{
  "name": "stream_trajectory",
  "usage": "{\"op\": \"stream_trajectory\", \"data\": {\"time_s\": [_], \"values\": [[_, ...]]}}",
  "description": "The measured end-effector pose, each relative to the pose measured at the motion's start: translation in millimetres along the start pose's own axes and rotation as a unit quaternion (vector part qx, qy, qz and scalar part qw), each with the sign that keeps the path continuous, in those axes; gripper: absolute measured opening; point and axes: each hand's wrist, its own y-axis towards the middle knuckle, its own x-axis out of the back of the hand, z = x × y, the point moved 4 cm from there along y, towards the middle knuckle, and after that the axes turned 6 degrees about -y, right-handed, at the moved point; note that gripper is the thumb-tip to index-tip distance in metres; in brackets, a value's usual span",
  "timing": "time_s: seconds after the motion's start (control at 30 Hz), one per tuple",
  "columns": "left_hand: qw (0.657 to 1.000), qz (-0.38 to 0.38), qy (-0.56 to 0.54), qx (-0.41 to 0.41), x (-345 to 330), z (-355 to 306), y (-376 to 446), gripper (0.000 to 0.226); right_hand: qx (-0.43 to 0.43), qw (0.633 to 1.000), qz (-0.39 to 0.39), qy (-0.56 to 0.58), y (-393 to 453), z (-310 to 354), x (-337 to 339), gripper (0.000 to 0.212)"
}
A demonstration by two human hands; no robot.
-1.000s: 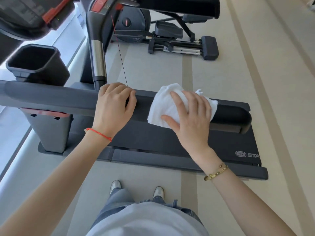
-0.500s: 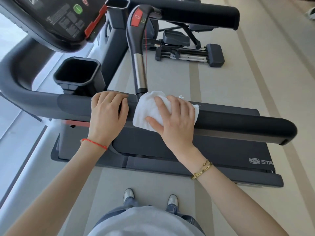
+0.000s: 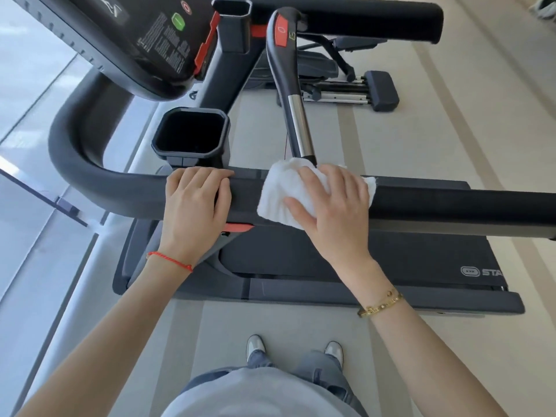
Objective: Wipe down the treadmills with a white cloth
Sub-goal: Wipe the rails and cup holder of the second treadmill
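**Right hand presses cloth on near handrail; left hand braces**

Right hand [image 3: 331,203] lies over the white cloth [image 3: 282,191], fingers spread and nearly straight, thumb on the cloth's near edge, pressing it onto the near handrail [image 3: 451,206] of the treadmill [image 3: 391,260]. Not a pinch: the cloth is held by palm pressure only. Left hand [image 3: 197,203] grips the same rail just beside the cloth, fingers curled over its top.

Cloth sits mid-rail, draped over the top and near face, its far edge touching the foot of the chrome-and-black upright handle [image 3: 296,121].

Beyond the rail: cup holder [image 3: 191,133] near the left hand; console [image 3: 144,46] above it; far handrail [image 3: 376,16] untouched.

Judgement: wiping of the near rail under way; much of the machine remains.

Risks:
- Cloth may snag or bunch against the upright handle's base, leaving that joint unwiped.
- Flat-palm hold could let the cloth slide off the rounded rail.
- A red cord [image 3: 285,139] hangs by the handle; catching it could pull the safety key.
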Motion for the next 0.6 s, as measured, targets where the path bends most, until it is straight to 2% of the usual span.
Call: {"op": "stream_trajectory", "data": {"time_s": [0.17,0.33,0.47,0.6], "values": [[1.0,-0.009,-0.006,0.005,-1.3,-1.6,-0.2,0.029,-0.101,0.995,0.011,-0.023,-4.5,-3.4,3.0,0.047],[1.0,0.002,-0.029,0.004,1.4,3.2,2.8,0.03,-0.052,0.998,0.019,0.023,9.0,56.7,-5.8,0.048],[0.999,0.009,-0.049,0.016,4.3,8.2,3.9,0.027,0.002,0.999,0.033,0.03,4.4,38.2,-4.9,0.05],[0.999,0.007,-0.041,0.028,10.2,12.5,0.3,0.027,-0.05,0.998,0.024,0.016,-0.3,13.6,-0.4,0.052]]}}
